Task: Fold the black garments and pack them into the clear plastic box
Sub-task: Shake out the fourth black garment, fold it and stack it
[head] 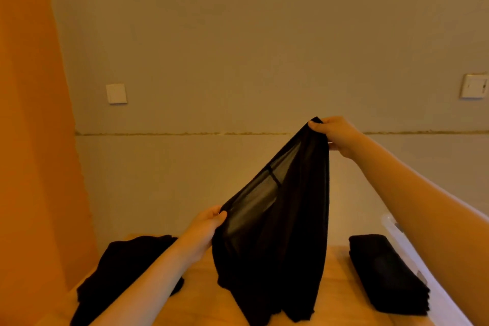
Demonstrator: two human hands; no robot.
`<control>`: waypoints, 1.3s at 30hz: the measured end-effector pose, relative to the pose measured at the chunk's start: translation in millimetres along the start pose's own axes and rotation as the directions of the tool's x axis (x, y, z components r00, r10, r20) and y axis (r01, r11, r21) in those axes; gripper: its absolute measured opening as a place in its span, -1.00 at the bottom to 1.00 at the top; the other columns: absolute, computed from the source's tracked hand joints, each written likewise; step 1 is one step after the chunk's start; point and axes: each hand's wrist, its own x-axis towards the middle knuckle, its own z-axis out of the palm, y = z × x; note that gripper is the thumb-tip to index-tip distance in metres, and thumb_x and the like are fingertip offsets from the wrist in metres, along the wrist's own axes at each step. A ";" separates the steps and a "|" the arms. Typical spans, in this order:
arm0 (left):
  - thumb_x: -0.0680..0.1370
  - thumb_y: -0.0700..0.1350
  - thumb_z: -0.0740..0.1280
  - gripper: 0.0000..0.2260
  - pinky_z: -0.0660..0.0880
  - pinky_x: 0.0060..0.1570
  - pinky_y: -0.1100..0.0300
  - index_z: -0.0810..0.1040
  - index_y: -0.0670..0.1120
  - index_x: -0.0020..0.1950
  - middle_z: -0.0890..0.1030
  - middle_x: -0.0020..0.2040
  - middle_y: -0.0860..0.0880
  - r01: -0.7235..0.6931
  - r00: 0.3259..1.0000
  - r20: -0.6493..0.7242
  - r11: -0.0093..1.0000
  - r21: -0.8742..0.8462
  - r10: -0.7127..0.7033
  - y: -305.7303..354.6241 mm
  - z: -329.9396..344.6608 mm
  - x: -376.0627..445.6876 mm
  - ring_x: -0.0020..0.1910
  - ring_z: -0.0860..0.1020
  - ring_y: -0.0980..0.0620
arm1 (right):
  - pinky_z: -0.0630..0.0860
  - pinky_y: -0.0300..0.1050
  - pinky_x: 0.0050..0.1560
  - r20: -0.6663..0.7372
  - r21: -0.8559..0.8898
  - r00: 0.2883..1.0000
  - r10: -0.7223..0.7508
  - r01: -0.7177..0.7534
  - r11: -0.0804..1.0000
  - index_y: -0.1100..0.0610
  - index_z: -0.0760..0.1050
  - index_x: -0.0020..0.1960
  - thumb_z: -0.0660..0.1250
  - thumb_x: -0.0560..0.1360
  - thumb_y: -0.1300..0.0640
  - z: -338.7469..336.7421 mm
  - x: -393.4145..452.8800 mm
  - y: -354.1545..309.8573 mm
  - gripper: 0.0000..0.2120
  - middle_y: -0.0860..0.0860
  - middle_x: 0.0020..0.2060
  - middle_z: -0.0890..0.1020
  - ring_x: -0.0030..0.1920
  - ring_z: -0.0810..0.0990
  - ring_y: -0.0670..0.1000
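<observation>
Your right hand is up high and its fingers pinch the top of a thin black garment. Your left hand pinches its side lower down. It hangs over the table. A folded black stack sits beside the clear plastic box on your right. A loose black pile lies on your left.

Dim warm orange light, soft focus

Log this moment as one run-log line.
step: unfolding | left hand: pinches sheer black garment | right hand: pinches its top, raised | folded stack: beside clear plastic box
</observation>
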 end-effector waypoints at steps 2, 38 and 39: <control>0.61 -0.11 0.22 -0.88 0.51 -0.11 0.14 0.50 -0.12 0.00 0.63 -0.07 -0.09 -0.056 0.998 -0.023 0.998 0.002 0.056 2.6 4.6 -4.0 -0.12 0.62 -0.04 | 0.50 -0.11 -0.11 -0.033 0.009 0.999 0.017 -0.017 1.000 0.21 0.52 0.02 0.30 0.53 0.09 -0.4 2.9 4.8 -0.81 0.05 -0.12 0.58 -0.08 0.56 0.02; 0.63 -0.18 0.15 -0.84 0.38 -0.15 0.25 0.50 -0.10 -0.06 0.50 -0.13 0.03 -0.357 0.847 -0.411 0.934 0.028 0.336 122.1 -121.9 39.5 -0.15 0.45 0.15 | 0.49 -0.01 -0.05 -0.107 0.038 0.994 0.024 -0.020 0.999 0.21 0.50 -0.01 0.23 0.57 0.14 -40.4 13.8 31.4 -0.86 0.07 -0.11 0.55 -0.02 0.52 0.08; 0.63 -0.19 0.13 -0.82 0.38 -0.11 0.24 0.49 -0.07 -0.09 0.48 -0.15 0.04 -0.429 0.836 -0.403 0.901 -0.060 0.371 142.1 -121.1 42.5 -0.14 0.45 0.16 | 0.50 -0.01 -0.05 -0.134 0.086 0.991 0.010 0.002 0.996 0.22 0.48 0.04 0.22 0.57 0.14 -41.7 15.8 24.7 -0.84 0.09 -0.09 0.55 0.01 0.51 0.09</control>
